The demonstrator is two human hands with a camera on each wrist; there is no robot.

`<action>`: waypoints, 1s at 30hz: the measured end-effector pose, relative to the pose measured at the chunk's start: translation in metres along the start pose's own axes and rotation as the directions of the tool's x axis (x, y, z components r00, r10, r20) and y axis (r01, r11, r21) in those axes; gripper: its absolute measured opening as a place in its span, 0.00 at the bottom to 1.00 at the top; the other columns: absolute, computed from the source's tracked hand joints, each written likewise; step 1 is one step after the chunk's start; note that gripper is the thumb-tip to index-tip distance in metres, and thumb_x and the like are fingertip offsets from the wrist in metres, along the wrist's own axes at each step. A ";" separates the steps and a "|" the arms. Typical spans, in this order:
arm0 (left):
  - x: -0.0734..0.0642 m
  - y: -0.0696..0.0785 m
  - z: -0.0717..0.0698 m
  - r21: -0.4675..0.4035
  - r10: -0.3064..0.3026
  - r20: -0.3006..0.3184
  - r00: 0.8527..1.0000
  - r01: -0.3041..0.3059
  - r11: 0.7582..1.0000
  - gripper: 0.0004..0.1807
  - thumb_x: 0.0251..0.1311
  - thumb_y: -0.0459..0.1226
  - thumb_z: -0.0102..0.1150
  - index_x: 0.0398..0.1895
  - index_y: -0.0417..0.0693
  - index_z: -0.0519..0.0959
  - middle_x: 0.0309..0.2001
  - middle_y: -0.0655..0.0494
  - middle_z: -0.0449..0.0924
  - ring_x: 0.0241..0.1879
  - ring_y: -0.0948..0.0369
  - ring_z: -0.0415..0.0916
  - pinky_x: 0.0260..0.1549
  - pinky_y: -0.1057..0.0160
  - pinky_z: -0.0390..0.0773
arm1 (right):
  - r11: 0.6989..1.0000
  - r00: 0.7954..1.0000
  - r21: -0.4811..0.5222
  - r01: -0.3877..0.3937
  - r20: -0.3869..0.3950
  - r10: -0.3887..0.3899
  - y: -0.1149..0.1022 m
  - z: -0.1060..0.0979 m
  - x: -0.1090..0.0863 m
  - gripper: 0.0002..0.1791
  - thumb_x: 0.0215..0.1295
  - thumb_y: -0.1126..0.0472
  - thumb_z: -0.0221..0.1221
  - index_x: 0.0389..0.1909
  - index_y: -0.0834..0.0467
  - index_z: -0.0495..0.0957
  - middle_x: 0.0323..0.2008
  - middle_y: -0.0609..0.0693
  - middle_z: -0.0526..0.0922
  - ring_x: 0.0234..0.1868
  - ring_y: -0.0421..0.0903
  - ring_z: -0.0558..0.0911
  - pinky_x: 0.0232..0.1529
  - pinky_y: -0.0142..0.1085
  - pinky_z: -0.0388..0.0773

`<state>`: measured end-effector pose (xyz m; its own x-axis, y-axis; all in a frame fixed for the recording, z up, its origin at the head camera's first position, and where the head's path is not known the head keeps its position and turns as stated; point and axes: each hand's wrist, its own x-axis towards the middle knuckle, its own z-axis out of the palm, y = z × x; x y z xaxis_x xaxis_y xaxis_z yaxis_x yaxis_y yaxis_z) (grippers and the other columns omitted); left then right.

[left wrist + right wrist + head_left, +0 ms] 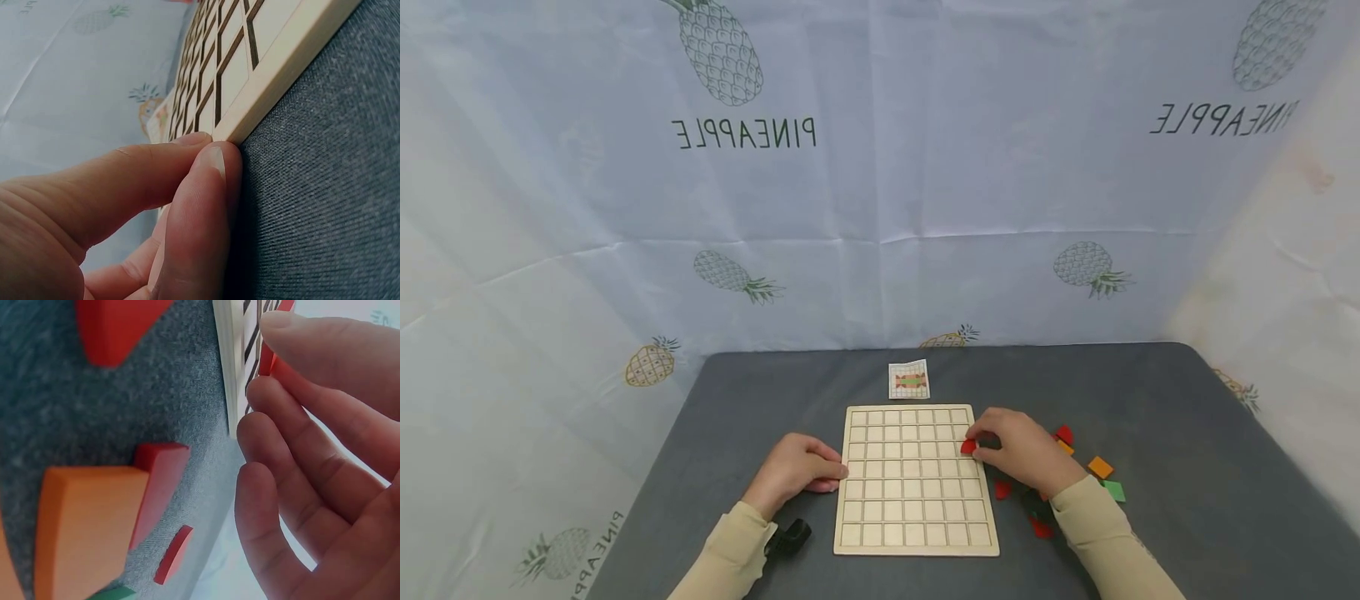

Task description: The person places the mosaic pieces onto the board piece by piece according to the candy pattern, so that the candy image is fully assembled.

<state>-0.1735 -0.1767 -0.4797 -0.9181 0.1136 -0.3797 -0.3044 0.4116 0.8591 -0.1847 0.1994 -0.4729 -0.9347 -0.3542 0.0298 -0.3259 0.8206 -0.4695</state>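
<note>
A pale wooden grid board [917,550] lies flat on the dark table. At its left edge, my left hand [801,465] pinches the rim; thumb and index fingertip meet right at the wood [265,87] in the left wrist view. Over the upper right edge, my right hand [1018,446] holds a small red block with a curved side [968,447] between thumb and fingers. The right wrist view shows this red block [267,359] partly hidden by the thumb, close over the grid. The other right-hand fingers are bent below it.
A small card with a red and green pattern [909,381] lies behind the board. Right of it, around my right forearm, are loose red blocks [1003,489], an orange block [1101,467] and a green block [1114,491]. A pineapple-print curtain [880,183] hangs behind the table.
</note>
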 end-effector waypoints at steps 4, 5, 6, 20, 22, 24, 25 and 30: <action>0.000 0.000 0.000 0.009 0.001 -0.007 1.000 -0.001 1.000 0.14 0.55 0.34 0.82 0.41 0.36 0.89 0.33 0.48 0.91 0.29 0.62 0.89 0.33 0.61 0.91 | 1.000 1.000 -0.007 -0.014 -0.004 0.014 -0.002 0.001 0.002 0.11 0.65 0.59 0.77 0.46 0.46 0.90 0.44 0.38 0.86 0.44 0.38 0.83 0.48 0.40 0.86; 0.001 0.000 -0.001 0.011 0.001 -0.009 1.000 -0.001 1.000 0.14 0.55 0.34 0.82 0.41 0.37 0.89 0.33 0.48 0.91 0.29 0.62 0.89 0.33 0.61 0.91 | 1.000 1.000 -0.010 -0.011 -0.004 0.011 -0.003 0.001 0.002 0.11 0.65 0.59 0.77 0.46 0.46 0.90 0.43 0.38 0.86 0.44 0.38 0.83 0.48 0.40 0.86; 0.001 0.000 -0.001 0.010 0.000 -0.011 1.000 0.000 1.000 0.14 0.55 0.34 0.82 0.41 0.36 0.89 0.33 0.48 0.91 0.29 0.62 0.89 0.33 0.61 0.91 | 1.000 1.000 -0.011 -0.009 -0.004 0.009 -0.004 0.001 0.002 0.11 0.65 0.59 0.77 0.46 0.46 0.90 0.43 0.38 0.87 0.44 0.38 0.83 0.47 0.40 0.86; 0.001 0.002 0.001 0.015 -0.020 -0.017 1.000 0.021 1.000 0.14 0.54 0.34 0.83 0.40 0.37 0.89 0.34 0.47 0.91 0.29 0.62 0.89 0.33 0.61 0.91 | 0.999 1.000 -0.038 -0.005 0.012 0.006 -0.008 0.002 0.002 0.12 0.64 0.59 0.77 0.47 0.48 0.90 0.42 0.41 0.86 0.42 0.38 0.82 0.45 0.40 0.85; 0.002 0.002 0.001 0.015 -0.020 -0.018 1.000 0.020 1.000 0.14 0.54 0.34 0.83 0.40 0.37 0.89 0.34 0.47 0.91 0.29 0.62 0.89 0.32 0.61 0.91 | 0.999 1.000 -0.040 -0.006 0.011 0.007 -0.008 0.003 0.002 0.12 0.64 0.59 0.77 0.46 0.48 0.90 0.42 0.41 0.86 0.41 0.38 0.81 0.45 0.40 0.85; 0.002 0.002 0.001 0.016 -0.017 -0.019 1.000 0.017 1.000 0.14 0.54 0.34 0.83 0.40 0.37 0.88 0.33 0.47 0.91 0.28 0.63 0.89 0.32 0.61 0.91 | 0.999 1.000 -0.044 -0.003 0.009 0.003 -0.008 0.003 0.002 0.11 0.64 0.59 0.77 0.46 0.48 0.90 0.41 0.41 0.85 0.41 0.38 0.81 0.44 0.39 0.84; 0.002 0.001 0.001 0.016 -0.016 -0.019 1.000 0.016 1.000 0.14 0.54 0.34 0.83 0.40 0.37 0.88 0.33 0.47 0.91 0.28 0.63 0.89 0.32 0.61 0.91 | 0.999 1.000 -0.047 0.001 0.008 -0.001 -0.007 0.003 0.002 0.11 0.64 0.59 0.77 0.46 0.48 0.90 0.41 0.41 0.85 0.40 0.38 0.80 0.43 0.39 0.84; 0.002 0.001 0.002 0.017 -0.010 -0.021 1.000 0.011 1.000 0.14 0.54 0.34 0.83 0.40 0.37 0.88 0.33 0.47 0.91 0.28 0.63 0.89 0.32 0.62 0.91 | 0.999 1.000 -0.052 0.018 0.010 -0.018 -0.006 0.004 0.002 0.10 0.64 0.59 0.77 0.44 0.47 0.90 0.40 0.40 0.84 0.38 0.37 0.78 0.40 0.36 0.81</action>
<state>-0.1752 -0.1744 -0.4801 -0.9201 0.0900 -0.3813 -0.3101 0.4277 0.8491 -0.1842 0.1922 -0.4737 -0.9274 -0.3728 0.0296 -0.3496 0.8361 -0.4228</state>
